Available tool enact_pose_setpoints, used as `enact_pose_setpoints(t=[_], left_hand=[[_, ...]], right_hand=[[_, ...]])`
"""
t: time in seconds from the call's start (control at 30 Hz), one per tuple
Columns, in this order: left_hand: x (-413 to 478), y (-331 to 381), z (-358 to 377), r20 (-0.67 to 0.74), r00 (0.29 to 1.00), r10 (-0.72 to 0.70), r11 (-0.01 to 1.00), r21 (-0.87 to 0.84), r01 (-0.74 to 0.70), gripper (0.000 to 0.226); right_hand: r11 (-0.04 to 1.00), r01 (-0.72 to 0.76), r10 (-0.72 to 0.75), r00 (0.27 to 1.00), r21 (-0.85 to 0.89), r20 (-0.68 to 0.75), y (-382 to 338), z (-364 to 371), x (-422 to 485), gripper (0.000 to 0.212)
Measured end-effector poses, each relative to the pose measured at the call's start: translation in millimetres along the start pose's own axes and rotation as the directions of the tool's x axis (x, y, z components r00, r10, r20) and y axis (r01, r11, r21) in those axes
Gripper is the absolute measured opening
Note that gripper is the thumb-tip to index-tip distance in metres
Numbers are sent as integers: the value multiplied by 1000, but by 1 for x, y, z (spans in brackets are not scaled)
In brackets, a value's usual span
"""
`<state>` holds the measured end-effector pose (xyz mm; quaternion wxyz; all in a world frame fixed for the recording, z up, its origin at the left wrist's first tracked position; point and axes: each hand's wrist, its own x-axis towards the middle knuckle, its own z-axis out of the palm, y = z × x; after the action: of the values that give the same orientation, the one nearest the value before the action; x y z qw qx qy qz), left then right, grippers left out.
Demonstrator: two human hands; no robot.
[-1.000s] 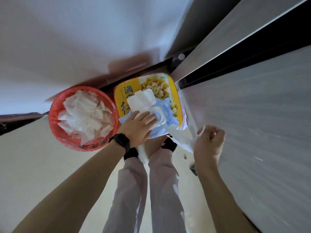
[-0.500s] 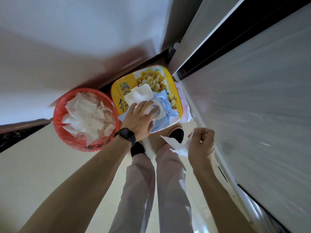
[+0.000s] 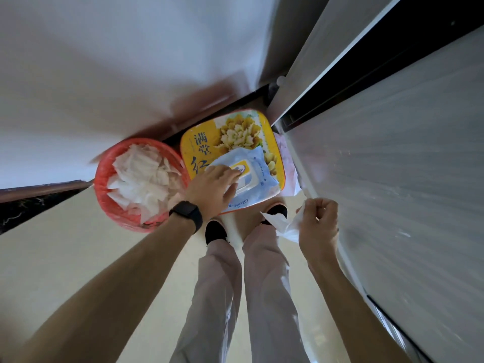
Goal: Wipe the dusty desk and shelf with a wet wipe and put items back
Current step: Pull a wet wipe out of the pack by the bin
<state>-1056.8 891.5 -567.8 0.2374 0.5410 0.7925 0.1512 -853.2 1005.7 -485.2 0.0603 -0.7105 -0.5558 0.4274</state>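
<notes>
I get bright, soft, even light. The white wall [image 3: 104, 61] on the far left looks washed out, with a brown smear of motion blur at its lower edge. The grey panel [image 3: 406, 179] on the right is streaked with radial blur. The centre is sharp: print on the yellow tin [image 3: 204, 150] and wipe pack [image 3: 262, 166] reads cleanly. A faint shadow lies on the panel beside the right hand [image 3: 318, 226]. Straight edges bow toward the corners.

Narrow corner in soft light.
White wall [image 3: 104, 61] left, cream floor [image 3: 65, 258] below, dark skirting [image 3: 31, 205] between; grey shelf unit [image 3: 406, 205] right, with a black recess [image 3: 379, 66].
</notes>
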Motion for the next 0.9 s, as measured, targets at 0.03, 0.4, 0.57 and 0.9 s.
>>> enact_pose_setpoints(t=[0.03,0.4,0.57,0.9], left_hand=[[-6,3,7,33,999,7,1000,9,-7,34],[-24,35,47,339,909,-242,920,379,104,70],[-18,48,34,508,777,-372,912,356,203,74],[-21,146,-125,503,835,-221,626,-584,517,43]], right_hand=[[1000,9,-9,1000,-8,7,0,-1,1,7],[993,78,-70,993,-90,93,4,-4,13,9],[985,119,-104,988,-129,117,-7,-9,3,10],[959,262,-239,952,-106,189,-91,-76,-67,11]])
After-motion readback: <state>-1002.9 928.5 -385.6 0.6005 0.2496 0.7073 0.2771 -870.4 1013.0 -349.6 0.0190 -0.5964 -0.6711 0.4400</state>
